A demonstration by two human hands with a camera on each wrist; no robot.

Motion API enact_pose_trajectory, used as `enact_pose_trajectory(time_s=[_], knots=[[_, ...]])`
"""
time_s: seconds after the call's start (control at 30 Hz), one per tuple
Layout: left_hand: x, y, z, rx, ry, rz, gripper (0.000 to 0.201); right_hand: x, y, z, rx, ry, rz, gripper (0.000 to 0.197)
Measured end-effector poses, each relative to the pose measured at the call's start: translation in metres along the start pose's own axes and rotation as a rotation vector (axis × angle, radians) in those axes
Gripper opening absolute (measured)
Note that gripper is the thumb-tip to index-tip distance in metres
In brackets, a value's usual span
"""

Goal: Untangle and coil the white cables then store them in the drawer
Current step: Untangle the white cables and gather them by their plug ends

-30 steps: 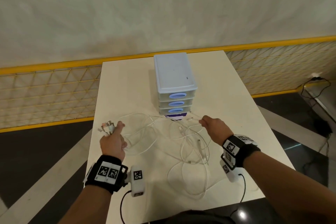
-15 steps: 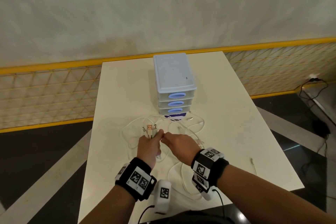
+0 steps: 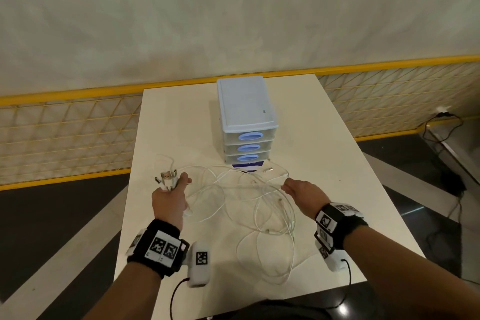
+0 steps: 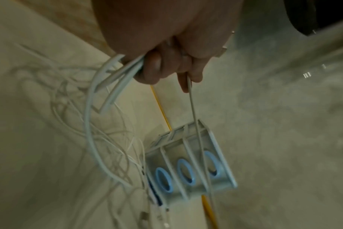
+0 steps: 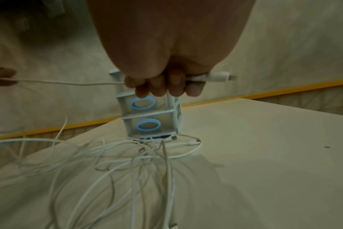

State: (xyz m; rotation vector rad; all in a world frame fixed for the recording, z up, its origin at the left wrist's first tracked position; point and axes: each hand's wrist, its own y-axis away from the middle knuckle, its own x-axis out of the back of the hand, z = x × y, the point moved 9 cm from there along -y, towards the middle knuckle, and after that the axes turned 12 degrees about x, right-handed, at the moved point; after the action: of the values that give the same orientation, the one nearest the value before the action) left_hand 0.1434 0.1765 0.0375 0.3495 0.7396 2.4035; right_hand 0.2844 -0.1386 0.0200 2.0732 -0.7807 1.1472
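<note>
Several white cables (image 3: 249, 197) lie tangled on the white table (image 3: 324, 163) in front of a small three-drawer unit (image 3: 246, 122) with blue handles, all drawers closed. My left hand (image 3: 171, 197) grips a bunch of cable ends, whose plugs (image 3: 166, 178) stick up above my fist; the cables (image 4: 112, 86) trail down from it. My right hand (image 3: 298, 191) holds one cable near its plug (image 5: 217, 76), fingers curled round it. That cable (image 5: 68, 82) runs taut across to the left hand. Both hands are spread apart above the tangle.
A yellow mesh fence (image 3: 65, 138) runs behind the table along a pale wall. Dark floor lies on both sides, with black cords (image 3: 441, 132) at the right. A loose plug (image 3: 268, 170) lies beside the drawer unit's base.
Half a second ago my hands were together at the table's middle. They have since pulled apart, left hand to the left, right hand to the right, stretching a cable between them.
</note>
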Motion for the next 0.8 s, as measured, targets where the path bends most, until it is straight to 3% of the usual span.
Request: enact_pose_trajectory(time_s=[0.1,0.2,0.3,0.4,0.53,0.8], knots=[[-0.006,0.000,-0.013,0.043,-0.183,-0.116,0.020,-0.004,0.007,0.012,-0.015,0.009,0.035,0.031],[-0.006,0.000,-0.025,0.093,-0.277,-0.135,0.023,-0.014,0.015,0.031,-0.077,0.122,-0.011,0.041],[-0.002,-0.001,-0.025,0.087,-0.168,-0.159,0.024,-0.019,0.017,0.054,-0.175,0.279,-0.092,0.049],[0.003,-0.004,-0.022,0.121,-0.007,-0.190,0.028,-0.023,0.015,0.069,-0.225,0.371,-0.138,0.043],[0.004,-0.006,-0.019,0.166,0.116,-0.219,0.032,-0.015,-0.008,0.067,-0.226,0.309,-0.047,0.027],[0.001,-0.005,-0.039,0.180,0.160,-0.235,0.045,-0.030,-0.092,0.008,-0.066,0.063,-0.079,0.033]])
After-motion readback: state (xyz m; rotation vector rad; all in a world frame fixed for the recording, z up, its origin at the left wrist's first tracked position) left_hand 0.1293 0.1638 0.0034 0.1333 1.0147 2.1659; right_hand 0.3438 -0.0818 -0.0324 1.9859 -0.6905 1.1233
